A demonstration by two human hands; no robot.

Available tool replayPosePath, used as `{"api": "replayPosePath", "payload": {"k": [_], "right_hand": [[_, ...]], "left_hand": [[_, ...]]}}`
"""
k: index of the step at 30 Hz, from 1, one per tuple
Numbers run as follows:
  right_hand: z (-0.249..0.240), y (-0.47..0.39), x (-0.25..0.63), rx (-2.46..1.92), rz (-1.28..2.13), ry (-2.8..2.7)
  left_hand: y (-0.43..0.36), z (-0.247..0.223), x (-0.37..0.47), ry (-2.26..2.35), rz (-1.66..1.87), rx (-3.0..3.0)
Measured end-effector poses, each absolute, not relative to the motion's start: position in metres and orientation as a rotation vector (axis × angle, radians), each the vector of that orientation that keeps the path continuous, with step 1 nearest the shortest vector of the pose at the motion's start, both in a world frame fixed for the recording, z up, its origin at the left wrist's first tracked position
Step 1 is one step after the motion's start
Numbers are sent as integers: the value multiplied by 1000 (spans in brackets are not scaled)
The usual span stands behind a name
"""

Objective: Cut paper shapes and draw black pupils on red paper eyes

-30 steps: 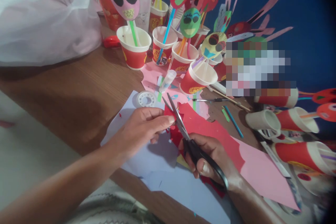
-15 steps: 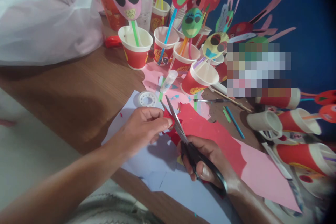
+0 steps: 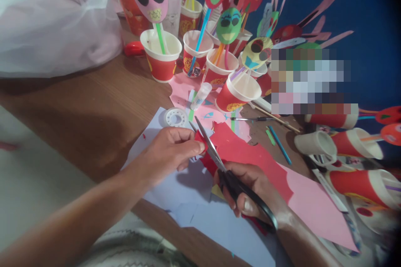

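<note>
Between thumb and fingers, my left hand [image 3: 175, 150] pinches a small piece of red paper [image 3: 200, 138]. My right hand [image 3: 250, 190] is wrapped round the black handles of a pair of scissors [image 3: 213, 150]. The scissor blades lie against the red piece, slightly apart, tips pointing up and left. Under my hands are sheets of pale blue paper [image 3: 184, 183]. A larger cut sheet of red paper [image 3: 250, 154] lies beside the scissors, over pink paper [image 3: 316, 204]. Just beyond my left hand sits a white tape roll [image 3: 175, 117].
Red and white paper cups [image 3: 161, 56] with paper faces on straws stand at the back; several cups [image 3: 360, 187] lie tipped at right. A glue stick [image 3: 201, 96], a pen [image 3: 253, 119] and a blue straw [image 3: 280, 145] lie beyond the papers. A white plastic bag [image 3: 56, 25] fills the upper left.
The scissor blades have drawn closer together on the red paper, and their handles have shifted slightly down and right. My left hand keeps its pinch in nearly the same place.
</note>
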State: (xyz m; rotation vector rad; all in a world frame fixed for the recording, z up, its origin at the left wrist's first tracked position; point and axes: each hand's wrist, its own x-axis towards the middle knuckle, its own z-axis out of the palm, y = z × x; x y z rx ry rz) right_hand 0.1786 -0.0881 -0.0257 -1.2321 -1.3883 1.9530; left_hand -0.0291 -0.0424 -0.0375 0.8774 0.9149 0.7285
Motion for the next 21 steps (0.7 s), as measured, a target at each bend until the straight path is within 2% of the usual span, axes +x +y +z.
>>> {"api": "replayPosePath", "payload": {"k": [21], "right_hand": [[-24,-88,173,-1299,1946,-1252]], "left_hand": [[-43,-36,-27,944,766,823]]}}
